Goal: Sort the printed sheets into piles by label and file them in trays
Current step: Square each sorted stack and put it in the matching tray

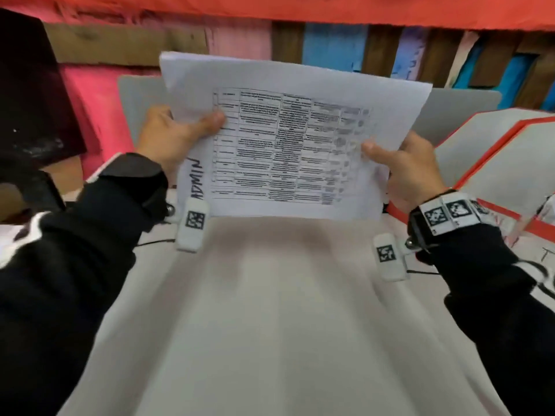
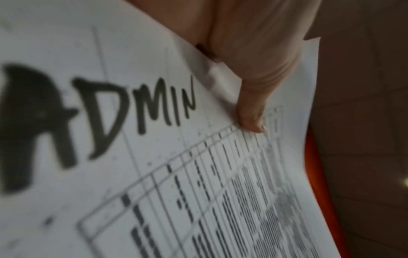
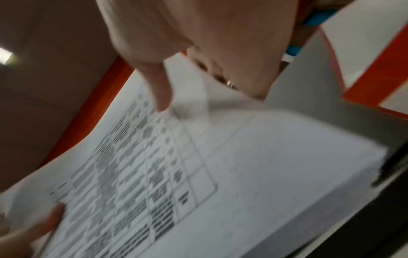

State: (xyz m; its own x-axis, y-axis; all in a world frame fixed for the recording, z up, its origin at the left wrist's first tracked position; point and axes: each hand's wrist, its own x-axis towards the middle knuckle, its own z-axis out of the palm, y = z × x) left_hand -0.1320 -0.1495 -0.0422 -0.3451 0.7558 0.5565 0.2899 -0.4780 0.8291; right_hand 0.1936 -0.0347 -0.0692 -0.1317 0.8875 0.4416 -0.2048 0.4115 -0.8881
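Note:
A stack of printed sheets (image 1: 288, 136) is held up in the air over a grey tray (image 1: 141, 94), tilted toward me. The top sheet carries a printed table and the handwritten word ADMIN (image 1: 195, 178) along its left edge. My left hand (image 1: 177, 133) grips the stack's left side, thumb on top (image 2: 253, 111). My right hand (image 1: 402, 166) pinches the right side, thumb on the paper (image 3: 161, 94); its fingers under the stack are hidden. The sheets (image 2: 198, 174) and the sheets (image 3: 220, 165) fill both wrist views.
Two white trays with red-orange rims (image 1: 492, 154) stand at the right. The grey tray's back wall (image 1: 465, 106) shows behind the sheets. A dark object (image 1: 30, 94) sits at the far left. A wall of coloured planks (image 1: 333, 43) is behind.

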